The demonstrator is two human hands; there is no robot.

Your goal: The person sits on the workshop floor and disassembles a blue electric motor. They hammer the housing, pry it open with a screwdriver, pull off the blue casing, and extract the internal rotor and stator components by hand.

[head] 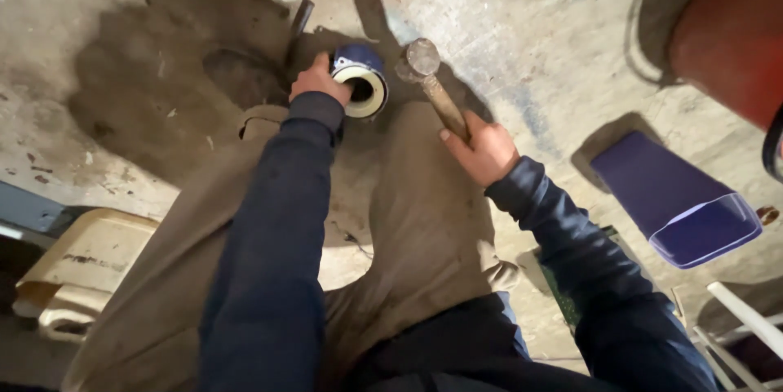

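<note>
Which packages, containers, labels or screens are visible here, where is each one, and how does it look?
Cream plastic jerrycan: lower left, lying on the floor, boxy, with a dark printed marking on its side.
Dark blue plastic container: right, lying on its side on the floor, tapered, open end toward the lower right.
No screens or signs show.

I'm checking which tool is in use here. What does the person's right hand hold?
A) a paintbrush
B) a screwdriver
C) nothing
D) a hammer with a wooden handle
D: the right hand is closed around the wooden handle of a hammer, whose metal head is raised next to the blue and cream cylinder that the left hand steadies.
</note>
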